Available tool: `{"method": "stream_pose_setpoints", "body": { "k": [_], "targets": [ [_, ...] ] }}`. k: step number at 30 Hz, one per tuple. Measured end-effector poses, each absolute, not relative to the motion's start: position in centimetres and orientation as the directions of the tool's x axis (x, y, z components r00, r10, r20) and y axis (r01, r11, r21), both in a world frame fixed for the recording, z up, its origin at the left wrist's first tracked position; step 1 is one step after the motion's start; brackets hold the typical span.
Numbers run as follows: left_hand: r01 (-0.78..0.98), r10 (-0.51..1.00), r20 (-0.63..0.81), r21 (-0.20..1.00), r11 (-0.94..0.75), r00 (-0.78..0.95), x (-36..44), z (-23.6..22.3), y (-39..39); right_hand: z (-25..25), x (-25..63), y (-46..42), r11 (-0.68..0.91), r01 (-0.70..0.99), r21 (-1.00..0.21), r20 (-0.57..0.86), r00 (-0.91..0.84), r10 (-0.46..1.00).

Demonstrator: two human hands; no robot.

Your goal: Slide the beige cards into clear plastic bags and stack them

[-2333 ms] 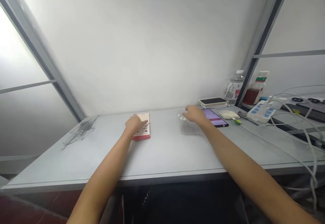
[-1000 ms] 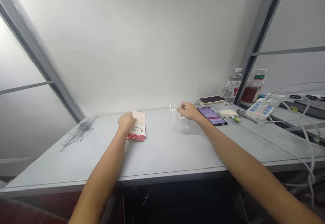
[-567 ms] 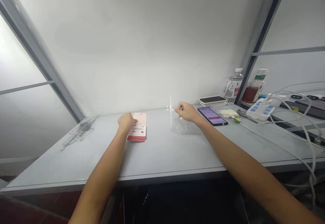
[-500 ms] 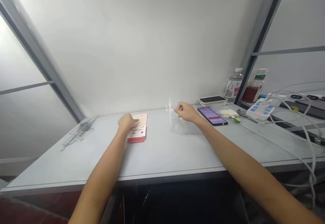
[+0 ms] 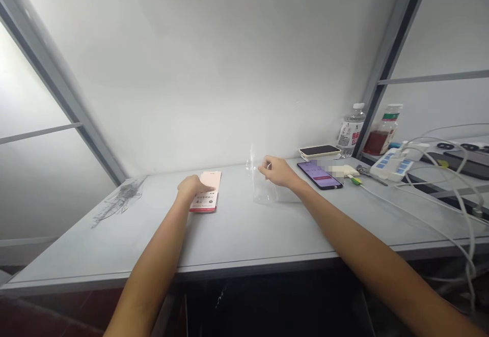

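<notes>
- Left grip (image 5: 194,187): lies flat, not pinching, on a pink booklet (image 5: 209,199), whose long axis runs away from the person.
- Right grip (image 5: 278,171): narrow pinch on a clear plastic bag (image 5: 263,189), which stands upright beside it, toward the left grip.

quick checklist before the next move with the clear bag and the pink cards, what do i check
1. Left hand on the pink card stack: ok, it rests on top of the stack.
2. Stack edges squared: cannot tell, the left hand covers part of it.
3. Right hand secure on the clear plastic bag: cannot tell, it is at the bag's edge but the film is hard to see.
4. Bag mouth open: cannot tell, the film is too transparent.
5. Smartphone out of the way: ok, it lies flat on the table to the right of the right hand, apart from it.
</notes>
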State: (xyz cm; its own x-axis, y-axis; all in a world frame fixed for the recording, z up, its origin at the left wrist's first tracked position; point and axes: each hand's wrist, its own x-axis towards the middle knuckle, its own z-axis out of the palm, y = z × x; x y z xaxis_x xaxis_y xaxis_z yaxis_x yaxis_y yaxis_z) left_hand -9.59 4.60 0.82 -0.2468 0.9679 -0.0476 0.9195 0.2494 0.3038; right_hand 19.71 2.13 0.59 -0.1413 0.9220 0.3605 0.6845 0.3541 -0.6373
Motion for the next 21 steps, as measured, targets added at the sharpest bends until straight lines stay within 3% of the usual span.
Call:
{"method": "stream_pose_setpoints", "body": {
  "k": [5,10,13,21],
  "targets": [
    [0.926,0.948,-0.103,0.205,0.317,-0.302,-9.35,1.06,4.4,0.86,19.28,1.57,0.369,0.679,-0.634,0.351,-0.172,0.92],
    [0.909,0.95,-0.147,0.282,0.308,-0.276,-9.65,1.18,4.66,0.9,19.12,1.31,0.39,0.679,-0.622,0.361,-0.193,0.912],
    [0.89,0.963,-0.11,0.368,0.269,-0.245,-10.02,1.11,5.02,0.99,19.02,1.16,0.406,0.676,-0.615,0.373,-0.205,0.905],
    [0.904,0.954,0.11,0.365,0.222,-0.279,-9.98,1.11,5.01,1.07,18.84,1.02,0.421,0.687,-0.592,0.385,-0.218,0.897]
  ]
}}
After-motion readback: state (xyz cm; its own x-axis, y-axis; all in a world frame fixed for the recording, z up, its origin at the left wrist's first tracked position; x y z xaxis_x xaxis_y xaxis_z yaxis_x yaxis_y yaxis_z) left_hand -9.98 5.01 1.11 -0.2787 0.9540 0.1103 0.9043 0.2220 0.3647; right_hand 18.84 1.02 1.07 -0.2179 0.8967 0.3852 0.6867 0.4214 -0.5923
